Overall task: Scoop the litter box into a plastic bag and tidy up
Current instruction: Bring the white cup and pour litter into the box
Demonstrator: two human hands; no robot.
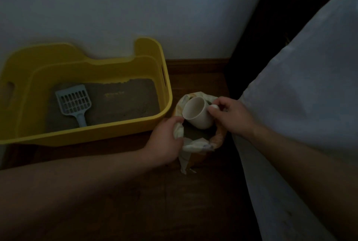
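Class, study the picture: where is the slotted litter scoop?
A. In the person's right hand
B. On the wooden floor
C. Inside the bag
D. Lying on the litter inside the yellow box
D: the scoop lies flat on the litter inside the yellow box, while the right hand holds a white cup over the bag and the left hand grips the bag's edge.

Yellow litter box smooth matt plastic; litter grainy, rough; slotted scoop pale plastic; cup smooth matt; bag crinkled, printed; floor dark wood.
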